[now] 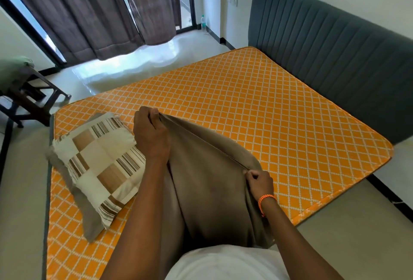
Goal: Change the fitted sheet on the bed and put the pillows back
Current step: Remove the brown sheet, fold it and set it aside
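Fingers (251,173) of the right hand (260,184) pinched shut on the near end of a hem of the taupe sheet (207,190); fingers of the left hand (150,132) curled tight round the far end of the same hem. Hem drawn taut between the two grips, long axis slanting from near-right up to far-left. Rest of the cloth hanging below the hem, bunched down toward the body. Orange cord bracelet (266,200) just behind the right grip.

Just left of the left wrist, touching the forearm or nearly so: a checked pillow (100,168), flat on the bare orange mattress (257,112), set askew near the foot corner.

Beyond both grips and to the right: open mattress, no sheet on it. Farther still, along its right edge, the grey headboard (335,56).

Judged from this: sheet not yet spread. Head of the bed lying far-right of the hem, so the right hand nearer to it. Likely next, a throw out over the mattress, away from the body. Pillow in the way on the left.
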{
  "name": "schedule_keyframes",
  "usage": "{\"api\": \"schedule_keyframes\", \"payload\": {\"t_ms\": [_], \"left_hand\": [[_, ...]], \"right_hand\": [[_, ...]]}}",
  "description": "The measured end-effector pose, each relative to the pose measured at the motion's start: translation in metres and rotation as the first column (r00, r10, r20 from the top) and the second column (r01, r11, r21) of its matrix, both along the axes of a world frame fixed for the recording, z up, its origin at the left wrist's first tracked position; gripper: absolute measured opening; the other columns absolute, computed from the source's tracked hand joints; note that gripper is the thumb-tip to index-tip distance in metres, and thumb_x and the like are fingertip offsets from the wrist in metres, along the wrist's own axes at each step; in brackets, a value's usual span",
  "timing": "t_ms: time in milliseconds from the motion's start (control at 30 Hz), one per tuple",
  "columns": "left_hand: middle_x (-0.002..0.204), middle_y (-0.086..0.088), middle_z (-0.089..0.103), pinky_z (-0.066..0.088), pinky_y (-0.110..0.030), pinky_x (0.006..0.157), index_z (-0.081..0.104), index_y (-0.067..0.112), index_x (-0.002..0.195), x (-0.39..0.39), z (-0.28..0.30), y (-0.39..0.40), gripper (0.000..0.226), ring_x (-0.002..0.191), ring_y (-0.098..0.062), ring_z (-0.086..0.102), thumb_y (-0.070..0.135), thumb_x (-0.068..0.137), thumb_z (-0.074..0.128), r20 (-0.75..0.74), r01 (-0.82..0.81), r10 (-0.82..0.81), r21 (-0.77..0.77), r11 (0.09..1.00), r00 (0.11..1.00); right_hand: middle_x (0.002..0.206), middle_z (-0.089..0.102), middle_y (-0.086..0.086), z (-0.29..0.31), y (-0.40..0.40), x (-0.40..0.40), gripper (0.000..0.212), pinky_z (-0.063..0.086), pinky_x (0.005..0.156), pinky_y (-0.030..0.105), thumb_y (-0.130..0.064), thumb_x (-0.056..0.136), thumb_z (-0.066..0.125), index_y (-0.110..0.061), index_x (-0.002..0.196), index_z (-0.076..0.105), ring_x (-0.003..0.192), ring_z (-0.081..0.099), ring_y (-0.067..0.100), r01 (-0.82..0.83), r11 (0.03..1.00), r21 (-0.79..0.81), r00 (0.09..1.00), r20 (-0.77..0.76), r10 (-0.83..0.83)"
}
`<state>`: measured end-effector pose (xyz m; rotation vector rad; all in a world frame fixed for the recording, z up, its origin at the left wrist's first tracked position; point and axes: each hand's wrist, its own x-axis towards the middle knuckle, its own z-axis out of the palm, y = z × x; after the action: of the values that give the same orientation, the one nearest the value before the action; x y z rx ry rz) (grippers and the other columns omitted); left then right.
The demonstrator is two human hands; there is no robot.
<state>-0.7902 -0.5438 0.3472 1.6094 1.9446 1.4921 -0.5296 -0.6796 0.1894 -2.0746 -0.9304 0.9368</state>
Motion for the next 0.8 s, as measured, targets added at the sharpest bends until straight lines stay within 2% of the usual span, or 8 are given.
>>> {"api": "schedule_keyframes", "payload": {"t_ms": [67,133,267,367,433,633,700,800], "left_hand": [[0.091,-0.006,0.054,0.026,-0.026,0.069,0.048,0.016,0.089,-0.01,-0.005,0.004,0.025,0.081,-0.018,0.046,0.024,0.111,0.042,0.007,-0.03,0.03,-0.02,0.999,1.0],[0.093,-0.008,0.058,0.03,-0.03,0.07,0.051,0.014,0.09,-0.021,-0.01,0.007,0.025,0.081,-0.019,0.048,0.025,0.111,0.041,0.017,-0.065,0.065,-0.05,0.997,0.998],[0.1,-0.012,0.064,0.035,-0.034,0.072,0.06,0.007,0.097,-0.036,-0.023,0.011,0.026,0.085,-0.024,0.053,0.023,0.109,0.044,0.03,-0.158,0.163,-0.12,0.98,0.986],[0.098,-0.015,0.063,0.034,-0.037,0.07,0.057,0.006,0.094,-0.045,-0.036,0.012,0.029,0.084,-0.028,0.053,0.025,0.11,0.043,-0.004,-0.206,0.209,-0.181,0.962,0.978],[0.102,-0.018,0.063,0.037,-0.039,0.07,0.058,0.006,0.097,-0.052,-0.045,0.013,0.029,0.088,-0.034,0.057,0.026,0.111,0.042,-0.007,-0.251,0.258,-0.249,0.935,0.966],[0.116,-0.019,0.063,0.043,-0.044,0.077,0.063,0.006,0.11,-0.069,-0.057,0.016,0.026,0.101,-0.04,0.06,0.023,0.11,0.043,-0.019,-0.292,0.306,-0.361,0.886,0.952],[0.115,-0.019,0.062,0.043,-0.044,0.076,0.062,0.006,0.109,-0.071,-0.057,0.016,0.028,0.099,-0.04,0.059,0.026,0.111,0.043,-0.049,-0.305,0.31,-0.368,0.878,0.95],[0.117,-0.019,0.06,0.042,-0.044,0.077,0.061,0.005,0.109,-0.069,-0.059,0.015,0.03,0.1,-0.04,0.059,0.029,0.112,0.043,-0.075,-0.319,0.316,-0.389,0.864,0.946]], "right_hand": [[0.066,0.069,-0.011,0.007,0.001,0.007,0.02,0.053,0.066,0.03,-0.027,0.098,0.071,-0.018,0.085,0.083,0.07,0.068,0.011,-0.035,0.999,0.033,0.998,0.046,0.033],[0.07,0.073,-0.009,0.014,0.005,0.015,0.017,0.056,0.068,0.032,-0.023,0.096,0.072,-0.015,0.088,0.084,0.069,0.067,0.008,-0.042,0.996,0.074,0.995,0.091,0.035],[0.074,0.076,0.0,0.032,0.02,0.028,0.024,0.054,0.063,0.034,-0.015,0.096,0.068,-0.014,0.076,0.081,0.067,0.066,0.011,-0.089,0.988,0.13,0.978,0.198,0.063],[0.069,0.063,0.002,0.048,0.033,0.038,0.034,0.037,0.06,0.032,-0.012,0.102,0.057,-0.017,0.068,0.063,0.067,0.056,0.018,-0.166,0.979,0.122,0.974,0.175,0.143],[0.072,0.058,0.012,0.056,0.04,0.043,0.035,0.035,0.063,0.035,-0.012,0.104,0.053,-0.01,0.07,0.057,0.069,0.053,0.03,-0.228,0.964,0.133,0.971,0.105,0.215],[0.071,0.067,0.015,0.073,0.046,0.057,0.034,0.05,0.067,0.05,-0.017,0.099,0.066,-0.005,0.068,0.071,0.07,0.063,0.035,-0.365,0.917,0.159,0.93,0.1,0.353],[0.072,0.073,0.01,0.077,0.05,0.064,0.029,0.055,0.068,0.048,-0.021,0.096,0.072,-0.009,0.07,0.077,0.072,0.069,0.03,-0.363,0.92,0.15,0.931,0.106,0.35],[0.074,0.078,-0.005,0.086,0.054,0.063,0.015,0.059,0.067,0.033,-0.018,0.087,0.083,-0.019,0.072,0.083,0.073,0.073,0.01,-0.243,0.957,0.156,0.969,0.074,0.234]]}}
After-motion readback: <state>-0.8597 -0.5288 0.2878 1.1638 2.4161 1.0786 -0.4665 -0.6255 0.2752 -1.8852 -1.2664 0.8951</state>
